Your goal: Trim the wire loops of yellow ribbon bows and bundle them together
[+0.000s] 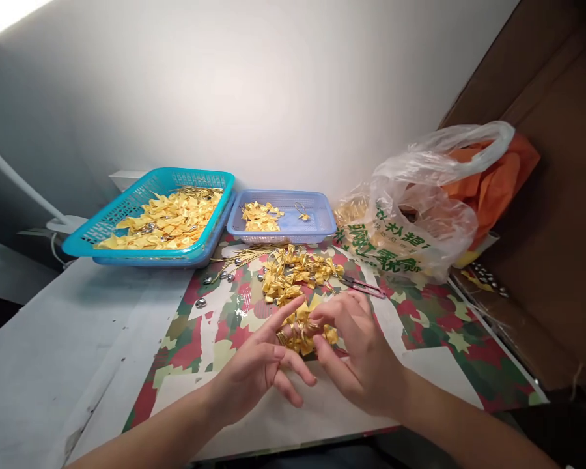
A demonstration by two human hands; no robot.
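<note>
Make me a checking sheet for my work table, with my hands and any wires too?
Surface: camouflage-patterned sheet on a pale table; white paper near the front.
Job's things: gold bows piled beyond the hands; more in the turquoise basket and lilac-blue basket.
Clutter: loose silvery balls, small tool, stuffed plastic bag.
Hands: left and right meet at a gold bundle; grip unclear.
Cables: white cable, left.
Surroundings: pale wall behind, brown cardboard right.
</note>
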